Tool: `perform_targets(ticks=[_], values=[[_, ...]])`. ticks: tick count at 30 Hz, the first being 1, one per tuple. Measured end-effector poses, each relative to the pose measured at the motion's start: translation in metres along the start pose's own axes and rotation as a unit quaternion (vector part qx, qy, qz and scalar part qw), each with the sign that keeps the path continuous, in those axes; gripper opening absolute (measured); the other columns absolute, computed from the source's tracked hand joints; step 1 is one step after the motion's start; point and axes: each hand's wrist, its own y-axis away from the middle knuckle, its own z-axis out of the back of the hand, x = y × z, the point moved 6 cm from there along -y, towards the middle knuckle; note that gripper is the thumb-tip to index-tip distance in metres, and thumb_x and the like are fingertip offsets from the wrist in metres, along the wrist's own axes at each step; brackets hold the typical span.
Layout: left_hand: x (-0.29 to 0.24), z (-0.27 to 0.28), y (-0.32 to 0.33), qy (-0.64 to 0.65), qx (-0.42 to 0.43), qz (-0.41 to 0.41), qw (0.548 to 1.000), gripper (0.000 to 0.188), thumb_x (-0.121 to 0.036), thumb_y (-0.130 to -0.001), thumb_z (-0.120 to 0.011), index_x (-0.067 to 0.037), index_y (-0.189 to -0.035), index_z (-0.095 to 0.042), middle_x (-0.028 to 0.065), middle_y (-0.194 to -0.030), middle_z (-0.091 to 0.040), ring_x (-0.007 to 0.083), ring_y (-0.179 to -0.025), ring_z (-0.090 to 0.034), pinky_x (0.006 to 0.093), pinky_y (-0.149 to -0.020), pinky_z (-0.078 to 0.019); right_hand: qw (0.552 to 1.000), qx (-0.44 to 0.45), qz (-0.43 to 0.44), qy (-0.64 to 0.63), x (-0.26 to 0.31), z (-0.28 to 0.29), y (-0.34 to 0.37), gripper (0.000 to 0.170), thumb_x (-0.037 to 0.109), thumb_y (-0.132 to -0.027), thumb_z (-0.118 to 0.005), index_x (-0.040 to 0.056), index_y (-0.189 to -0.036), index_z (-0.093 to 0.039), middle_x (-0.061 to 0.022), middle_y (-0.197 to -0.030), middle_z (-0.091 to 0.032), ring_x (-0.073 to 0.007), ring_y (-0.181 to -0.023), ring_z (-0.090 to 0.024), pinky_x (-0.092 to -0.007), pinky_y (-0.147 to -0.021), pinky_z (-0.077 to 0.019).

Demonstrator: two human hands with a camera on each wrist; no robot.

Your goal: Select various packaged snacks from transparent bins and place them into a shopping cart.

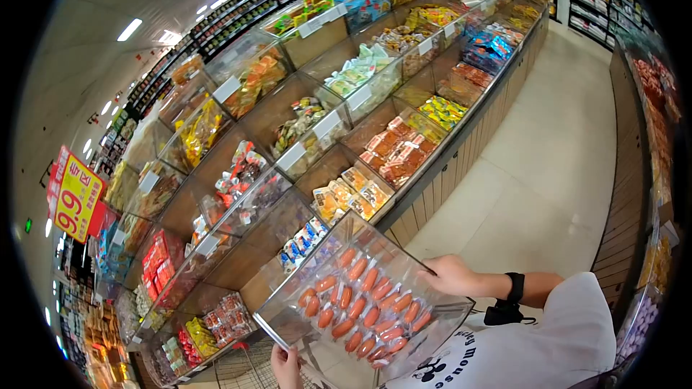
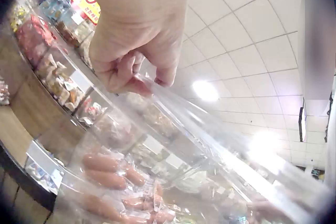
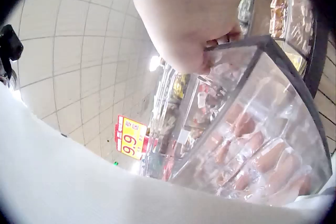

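A clear plastic box (image 1: 288, 317) holding several wrapped sausages (image 1: 357, 306) is held tilted in front of the person's body. The left hand (image 1: 286, 366) grips its near-left edge; in the left wrist view the left hand (image 2: 139, 45) pinches the transparent rim between thumb and fingers, above the sausages (image 2: 107, 178). At the opposite side the right hand (image 1: 450, 275) grips the dark upper rim. The right wrist view shows the right hand (image 3: 202, 29) curled over the black-edged rim (image 3: 262, 43), with the sausages (image 3: 273, 155) inside. Part of the fingers is hidden behind the rim.
Stepped bins of packaged snacks (image 1: 404, 151) run along the left, close to the box. A floor aisle (image 1: 533, 151) lies between them and another display (image 1: 652, 137) at the right. A shopping cart (image 1: 249, 367) stands below. A red and yellow sign (image 1: 74, 194) stands far left.
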Motion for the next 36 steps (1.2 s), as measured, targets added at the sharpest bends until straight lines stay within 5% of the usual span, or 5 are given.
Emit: perform_targets(ticks=[5, 6, 17, 27, 36], values=[[-0.026, -0.049, -0.049, 0.009, 0.044, -0.009, 0.999, 0.006, -0.004, -0.073, -0.049, -0.004, -0.076, -0.043, -0.0009, -0.057, -0.044, 0.0069, -0.048, -0.044, 0.0178, -0.04, -0.034, 0.997, -0.065, -0.046, -0.019, -0.023, 0.035, -0.008, 0.023, 0.023, -0.075, -0.046, 0.0016, -0.066, -0.046, -0.0163, -0.056, -0.049, -0.0329, -0.052, -0.049, -0.0387, -0.048, -0.0387], [-0.034, -0.056, -0.059, -0.035, 0.017, -0.037, 0.999, 0.009, -0.005, -0.072, -0.05, -0.005, -0.068, -0.042, -0.0037, -0.05, -0.037, 0.0038, -0.043, -0.035, 0.0175, -0.038, -0.0269, 0.996, -0.078, -0.045, -0.011, -0.026, 0.04, -0.015, 0.022, 0.022, -0.075, -0.047, 0.0017, -0.066, -0.047, -0.0161, -0.055, -0.049, -0.0329, -0.052, -0.049, -0.0384, -0.048, -0.0386], [-0.075, -0.122, -0.2, 0.005, 0.052, -0.084, 0.995, 0.012, -0.009, -0.073, -0.053, -0.005, -0.067, -0.045, -0.0023, -0.052, -0.044, 0.0037, -0.044, -0.039, 0.0177, -0.041, -0.0319, 0.992, -0.112, -0.051, 0.023, -0.065, 0.079, -0.143, 0.02, 0.022, -0.073, -0.048, 0.0031, -0.069, -0.051, -0.0171, -0.057, -0.049, -0.0336, -0.053, -0.049, -0.0382, -0.048, -0.0391], [-0.039, -0.158, -0.306, 0.041, 0.032, -0.015, 0.999, 0.011, -0.011, -0.074, -0.053, -0.004, -0.068, -0.047, -0.0005, -0.054, -0.046, 0.005, -0.043, -0.042, 0.0186, -0.038, -0.035, 0.995, -0.069, -0.051, 0.055, -0.093, 0.077, -0.263, 0.019, 0.023, -0.074, -0.045, 0.0058, -0.069, -0.053, -0.0171, -0.057, -0.05, -0.0332, -0.054, -0.05, -0.0407, -0.048, -0.0391], [-0.097, -0.195, -0.319, 0.097, 0.038, 0.021, 0.994, 0.015, -0.018, -0.079, -0.047, -0.01, -0.068, -0.042, -0.0056, -0.051, -0.037, 0.0024, -0.041, -0.032, 0.0173, -0.036, -0.0234, 0.99, 0.104, -0.051, 0.087, -0.14, 0.087, -0.336, 0.024, 0.028, -0.076, -0.041, 0.0078, -0.08, -0.053, -0.0165, -0.061, -0.053, -0.033, -0.059, -0.052, -0.0424, -0.055, -0.0405]])
